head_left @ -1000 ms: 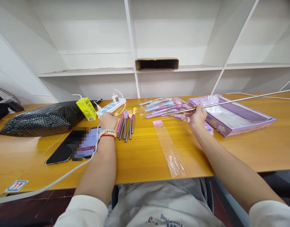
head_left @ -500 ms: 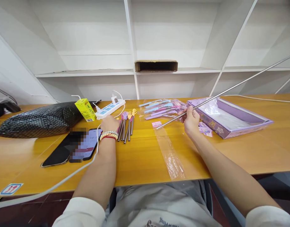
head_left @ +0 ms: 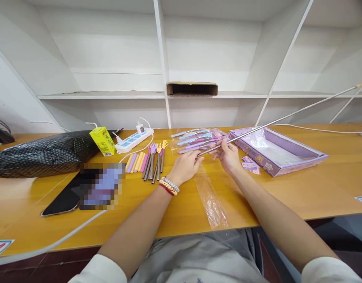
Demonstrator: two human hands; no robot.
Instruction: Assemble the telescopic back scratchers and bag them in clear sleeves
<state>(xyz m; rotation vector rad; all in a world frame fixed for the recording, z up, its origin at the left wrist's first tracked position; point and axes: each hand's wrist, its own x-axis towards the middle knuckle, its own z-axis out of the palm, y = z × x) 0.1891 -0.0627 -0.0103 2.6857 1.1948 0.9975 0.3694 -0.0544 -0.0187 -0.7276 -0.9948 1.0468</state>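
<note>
Head view, worktop (head_left: 175, 212), L to R. Black wrapped parcel (head_left: 36, 155) at far left, black phone (head_left: 61, 196) and lit phone (head_left: 101, 186) in front, yellow drink carton (head_left: 102, 140) beside it, then power strip (head_left: 135, 139).

Coloured sleeves (head_left: 136, 163) lie in a row, just beside the short metal sticks (head_left: 157, 163) with hand-shaped heads.

Left hand (head_left: 185, 167): fingers curled in at the near end of the long rod; can't tell if they grip it or something small. Bagged pieces (head_left: 195, 141) are piled behind both hands. Flat clear bag (head_left: 210, 200) lies in front, running toward the near edge.

Right hand (head_left: 229, 157): fingers closed around the long metal rod (head_left: 287, 116), which slants up to the right over the purple box (head_left: 266, 163). Printed cards (head_left: 251, 165) sit between right hand and box.

Status, my read: part-way. Several pieces are bagged; sticks and sleeves are loose and separate. Rod is out of any bag, no coloured sleeve visible on it.
</note>
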